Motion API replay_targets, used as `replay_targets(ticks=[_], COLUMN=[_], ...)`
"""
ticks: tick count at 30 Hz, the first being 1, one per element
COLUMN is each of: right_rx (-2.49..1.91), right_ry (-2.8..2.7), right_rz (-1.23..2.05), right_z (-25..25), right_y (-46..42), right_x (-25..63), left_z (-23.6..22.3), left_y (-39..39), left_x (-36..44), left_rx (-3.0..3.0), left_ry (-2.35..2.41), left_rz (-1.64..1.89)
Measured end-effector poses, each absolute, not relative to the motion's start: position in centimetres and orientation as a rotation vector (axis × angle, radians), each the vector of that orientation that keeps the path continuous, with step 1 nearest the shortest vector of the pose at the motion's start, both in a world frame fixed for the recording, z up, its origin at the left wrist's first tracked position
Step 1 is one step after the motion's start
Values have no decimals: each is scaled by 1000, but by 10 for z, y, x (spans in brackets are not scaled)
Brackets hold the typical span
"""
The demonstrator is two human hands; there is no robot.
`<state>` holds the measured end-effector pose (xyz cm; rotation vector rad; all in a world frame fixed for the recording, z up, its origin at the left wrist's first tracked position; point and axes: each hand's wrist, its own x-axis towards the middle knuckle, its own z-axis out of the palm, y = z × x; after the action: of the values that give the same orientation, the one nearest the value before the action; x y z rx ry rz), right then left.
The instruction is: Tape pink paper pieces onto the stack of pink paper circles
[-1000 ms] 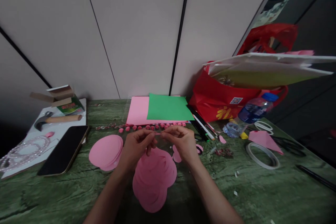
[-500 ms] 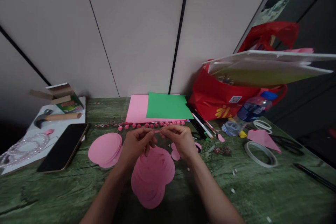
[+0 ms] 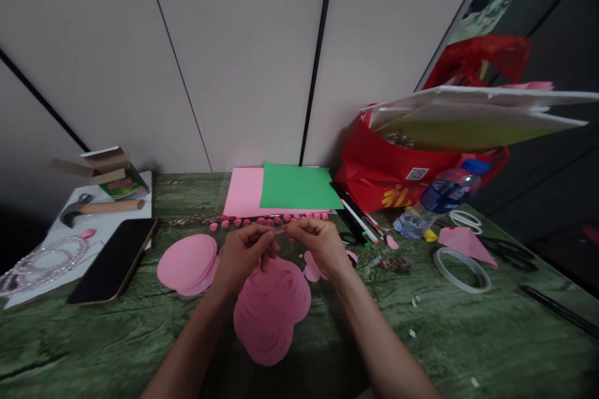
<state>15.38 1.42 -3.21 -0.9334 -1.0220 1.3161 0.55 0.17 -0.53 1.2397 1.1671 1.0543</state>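
Observation:
Between the fingertips of both hands is a thin strip of pink paper (image 3: 281, 231), mostly covered by the fingers. My left hand (image 3: 247, 252) pinches one end and my right hand (image 3: 316, 241) pinches the other, both raised over the table. Below them lies a pile of pink paper petals (image 3: 271, 318), overlapping one another. Left of my left hand rests a stack of pink paper ovals (image 3: 187, 263). Small pink paper pieces (image 3: 311, 267) lie by my right wrist. Behind the hands runs a row of little pink paper rolls (image 3: 238, 222).
Green sheet (image 3: 299, 186) and pink sheet (image 3: 243, 190) lie at the back. Left are a hammer (image 3: 112, 206), phone (image 3: 115, 262), bead string (image 3: 56, 259) and opened box (image 3: 122, 184). Right are a red bag (image 3: 374, 168), bottle (image 3: 444, 196), tape roll (image 3: 461, 271), scissors (image 3: 510, 254) and pen (image 3: 559, 308).
Both hands keep their pinch on the pink paper strip, with only slight finger movement. The whole view has shifted a little, so the table's things appear slightly higher.

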Motion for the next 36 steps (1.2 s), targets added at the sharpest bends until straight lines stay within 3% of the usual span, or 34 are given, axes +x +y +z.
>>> replay_targets(ticks=[20, 36], right_rx=[-928, -862], right_ry=[-959, -1021], right_rz=[1371, 1444], right_z=[-29, -24], right_y=[11, 6], right_x=[148, 142], left_z=[1, 10], left_y=[-4, -9], left_x=[6, 12], left_rx=[1381, 1341], left_ry=[1231, 1366], left_rz=[944, 1068])
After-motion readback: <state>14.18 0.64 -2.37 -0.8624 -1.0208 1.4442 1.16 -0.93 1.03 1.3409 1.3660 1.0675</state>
